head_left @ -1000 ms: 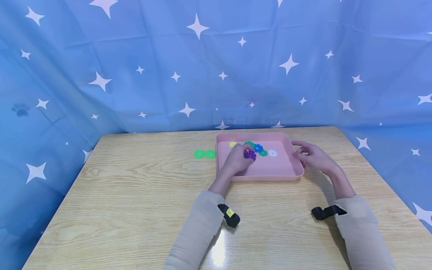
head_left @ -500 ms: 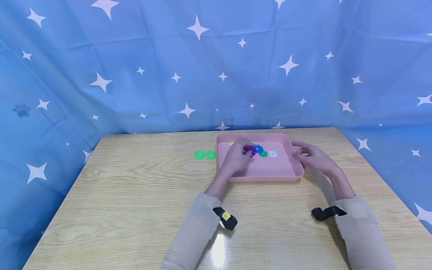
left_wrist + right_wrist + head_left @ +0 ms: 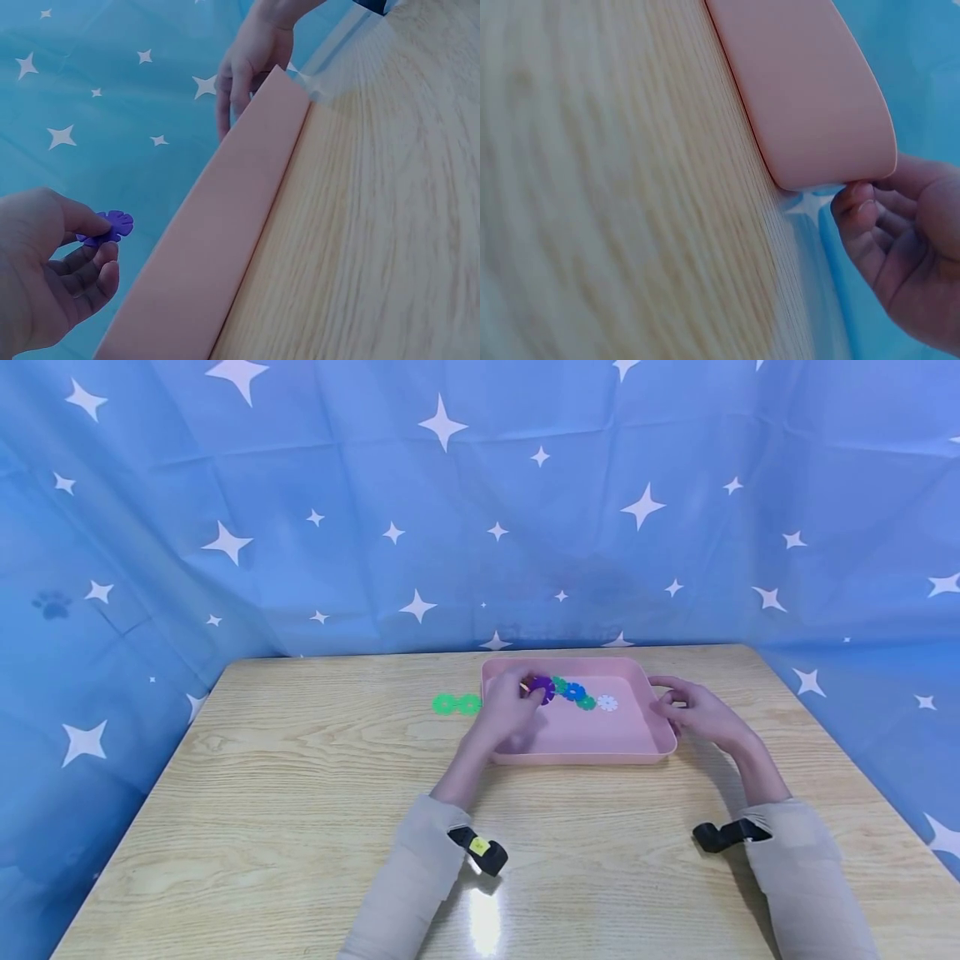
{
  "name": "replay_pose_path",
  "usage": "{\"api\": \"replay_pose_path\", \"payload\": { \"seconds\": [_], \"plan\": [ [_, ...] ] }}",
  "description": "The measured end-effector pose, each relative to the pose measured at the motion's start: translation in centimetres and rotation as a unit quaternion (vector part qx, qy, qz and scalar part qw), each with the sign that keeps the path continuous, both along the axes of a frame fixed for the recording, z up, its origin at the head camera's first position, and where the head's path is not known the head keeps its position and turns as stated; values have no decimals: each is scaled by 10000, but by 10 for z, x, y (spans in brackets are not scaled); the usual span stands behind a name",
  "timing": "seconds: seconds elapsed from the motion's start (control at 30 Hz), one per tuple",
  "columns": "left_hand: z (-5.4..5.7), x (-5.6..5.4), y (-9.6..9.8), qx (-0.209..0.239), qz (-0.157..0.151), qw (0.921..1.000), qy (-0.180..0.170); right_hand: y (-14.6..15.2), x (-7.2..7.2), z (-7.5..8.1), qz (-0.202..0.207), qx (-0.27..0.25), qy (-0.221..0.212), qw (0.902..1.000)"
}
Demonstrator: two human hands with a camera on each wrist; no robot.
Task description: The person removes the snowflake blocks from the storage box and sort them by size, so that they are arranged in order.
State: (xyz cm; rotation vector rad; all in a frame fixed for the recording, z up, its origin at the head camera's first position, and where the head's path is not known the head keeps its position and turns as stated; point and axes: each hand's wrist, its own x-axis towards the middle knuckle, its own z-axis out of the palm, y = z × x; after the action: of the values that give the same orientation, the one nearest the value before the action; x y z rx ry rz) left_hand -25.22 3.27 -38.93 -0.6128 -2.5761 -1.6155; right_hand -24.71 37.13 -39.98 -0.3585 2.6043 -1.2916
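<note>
Between thumb and fingers, my left hand (image 3: pixel 507 708) pinches a purple flower-shaped snowflake disc (image 3: pixel 543 690) above the left part of a pink tray (image 3: pixel 577 757). The left wrist view shows the same purple disc (image 3: pixel 114 227) at the fingertips. My right hand (image 3: pixel 697 708) holds the tray's right rim; in the right wrist view its curled fingers (image 3: pixel 857 210) touch the outer wall and the thumb goes over the edge. Inside the tray lie a green disc (image 3: pixel 559 685), a blue disc (image 3: pixel 574 692), another green disc (image 3: pixel 587 702) and a white disc (image 3: pixel 607 702). My left hand mostly hides a yellow disc.
Two bright green discs (image 3: pixel 457 704) lie side by side on the wooden table (image 3: pixel 300 793), just left of the tray. A blue curtain (image 3: pixel 337 485) with white stars hangs behind the table's back edge.
My left hand has moved left with the purple disc, away from the blue disc and over the yellow one. The right hand and the tray stay in place.
</note>
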Motion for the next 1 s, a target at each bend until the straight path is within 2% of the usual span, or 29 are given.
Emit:
{"api": "replay_pose_path", "payload": {
  "seconds": [0.13,0.4,0.6,1.0],
  "plan": [
    [1,-2,-10,249,-39,9996,120,-1,0,1,-6,8,15,10000],
    [4,2,-32,370,439,9981,-228,-2,1,1,-31,52,47,10000],
    [6,1,-51,490,545,9970,-266,-2,1,1,-48,122,61,9999],
    [-2,-5,-90,588,751,9951,-278,-2,2,1,-56,152,84,9998]
  ]
}}
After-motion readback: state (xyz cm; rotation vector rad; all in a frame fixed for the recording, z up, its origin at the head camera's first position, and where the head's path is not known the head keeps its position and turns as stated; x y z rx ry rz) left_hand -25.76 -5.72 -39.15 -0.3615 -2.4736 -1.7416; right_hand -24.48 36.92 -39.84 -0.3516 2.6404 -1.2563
